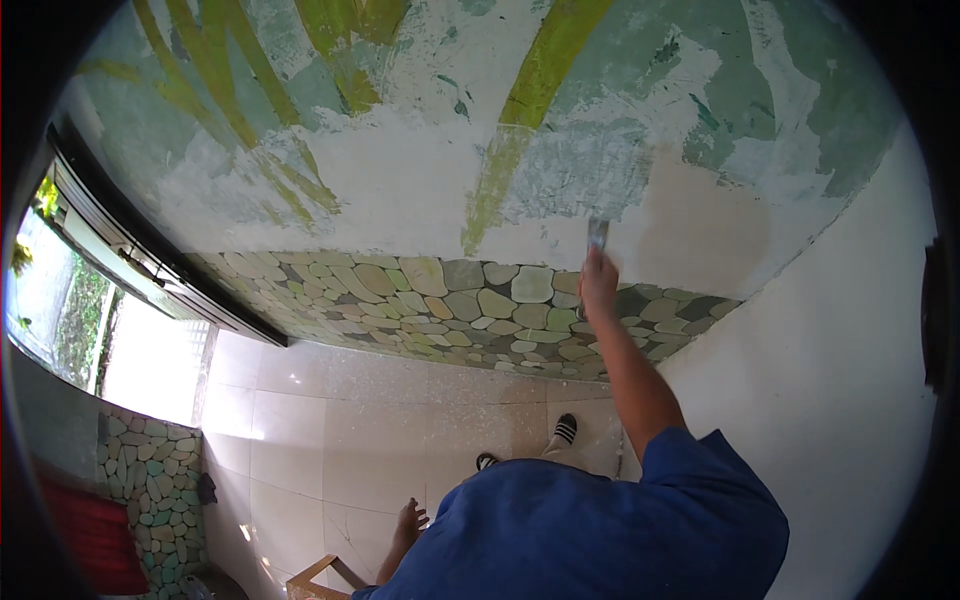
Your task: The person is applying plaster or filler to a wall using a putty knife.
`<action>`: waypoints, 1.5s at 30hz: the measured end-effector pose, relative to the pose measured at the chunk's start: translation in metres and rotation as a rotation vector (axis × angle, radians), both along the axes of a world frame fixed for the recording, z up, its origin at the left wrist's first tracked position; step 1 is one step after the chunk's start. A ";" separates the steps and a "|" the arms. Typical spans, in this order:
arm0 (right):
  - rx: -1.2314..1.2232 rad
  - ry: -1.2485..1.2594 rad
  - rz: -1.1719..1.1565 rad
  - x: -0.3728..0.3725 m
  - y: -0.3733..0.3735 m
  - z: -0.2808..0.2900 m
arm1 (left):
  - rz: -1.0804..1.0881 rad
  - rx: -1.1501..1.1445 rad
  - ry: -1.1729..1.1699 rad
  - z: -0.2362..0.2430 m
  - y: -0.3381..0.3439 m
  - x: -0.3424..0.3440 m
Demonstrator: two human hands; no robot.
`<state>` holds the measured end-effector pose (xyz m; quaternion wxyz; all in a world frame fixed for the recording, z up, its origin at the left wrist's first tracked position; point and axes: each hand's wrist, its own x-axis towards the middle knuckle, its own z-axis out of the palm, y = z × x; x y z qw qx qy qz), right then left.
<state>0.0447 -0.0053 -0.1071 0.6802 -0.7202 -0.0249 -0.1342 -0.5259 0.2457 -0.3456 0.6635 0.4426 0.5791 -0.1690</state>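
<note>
Here, in the head view, the right hand is sitting toward 3 o'clock from the middle, its fingers closing around the handle of a flat metal scraper. The scraper is lying toward 2 o'clock, its blade pointing to 12, at the lower edge of a grey-green patch on the peeling wall; whether it is touching, I cannot tell. Below, a stone band is running across. Between 6 and 7 o'clock the left hand is hanging empty, fingers loosely spread, near a wooden frame.
</note>
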 end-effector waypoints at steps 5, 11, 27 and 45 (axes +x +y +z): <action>0.058 -0.086 0.083 0.009 0.036 0.106 | -0.012 -0.011 -0.008 -0.010 0.004 0.000; 0.097 0.048 0.100 -0.045 0.026 0.031 | 0.014 -0.056 -0.019 -0.015 0.006 0.003; 0.326 0.106 0.191 -0.045 0.056 0.013 | 0.133 -0.064 -0.031 -0.061 0.002 -0.044; 0.075 0.122 0.042 -0.053 0.033 -0.045 | 0.054 -0.047 -0.008 -0.019 0.003 -0.018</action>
